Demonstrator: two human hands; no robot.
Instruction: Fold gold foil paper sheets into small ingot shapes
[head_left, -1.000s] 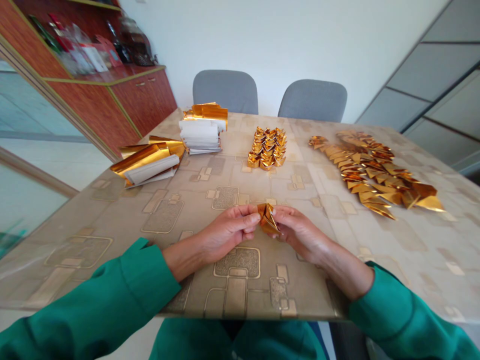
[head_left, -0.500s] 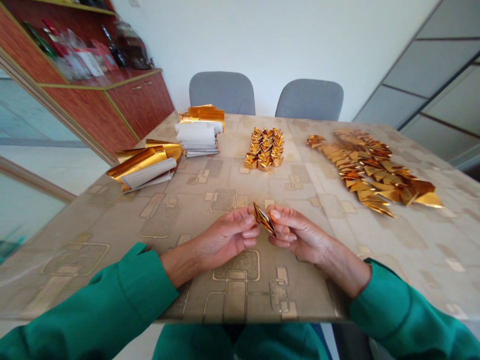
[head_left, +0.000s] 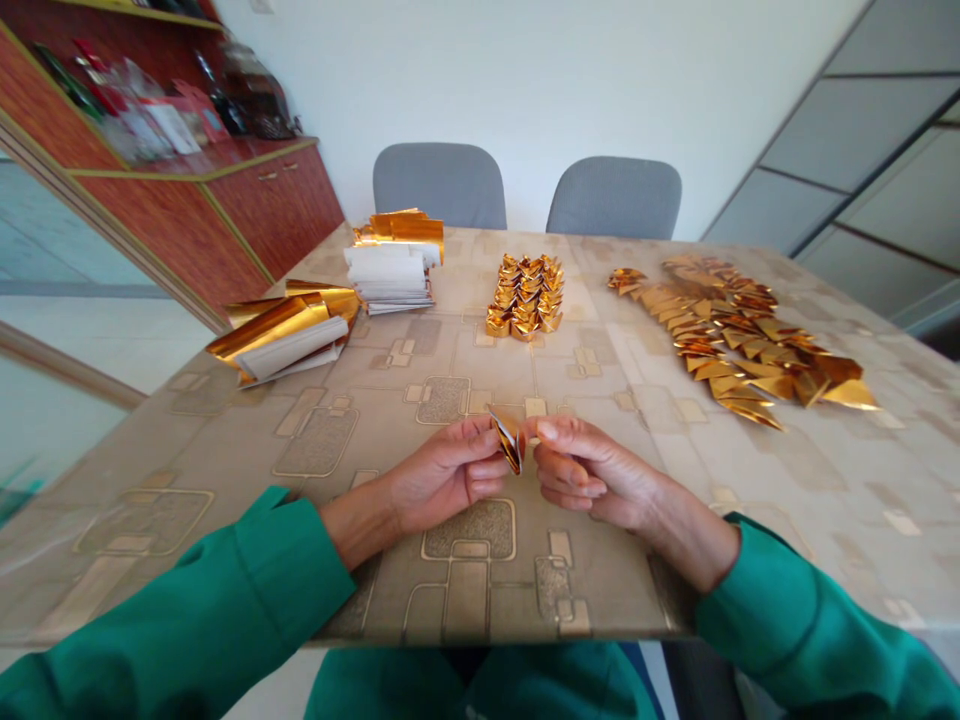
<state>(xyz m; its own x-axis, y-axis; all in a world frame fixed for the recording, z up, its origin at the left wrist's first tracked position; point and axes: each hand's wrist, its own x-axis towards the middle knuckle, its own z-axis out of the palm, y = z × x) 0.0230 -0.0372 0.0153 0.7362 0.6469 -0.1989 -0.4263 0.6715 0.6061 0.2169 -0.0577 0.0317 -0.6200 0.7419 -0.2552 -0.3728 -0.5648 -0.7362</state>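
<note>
Between my hands, just above the near part of the table, is a small piece of folded gold foil paper [head_left: 510, 446], with a pale inner face showing. My left hand [head_left: 454, 465] pinches its left side between thumb and fingers. On the right side, the thumb and index finger of my right hand [head_left: 589, 465] meet the paper's edge, the other fingers curled below. How much paper lies between those right fingertips is partly hidden. Farther back stands a block of folded gold paper pieces [head_left: 525, 297], set in tight rows.
A spread of folded gold paper triangles [head_left: 739, 335] lies at the right. Stacked gold-and-white paper sheets [head_left: 386, 275] and a loose folded bundle [head_left: 292, 335] lie at the left. Two grey chairs [head_left: 439, 185] stand behind the patterned table [head_left: 570, 570]; a wooden cabinet [head_left: 277, 210] is at back left.
The folded gold paper has moved slightly left and turned more upright, showing its pale inside. My right fingers have shifted along its right edge.
</note>
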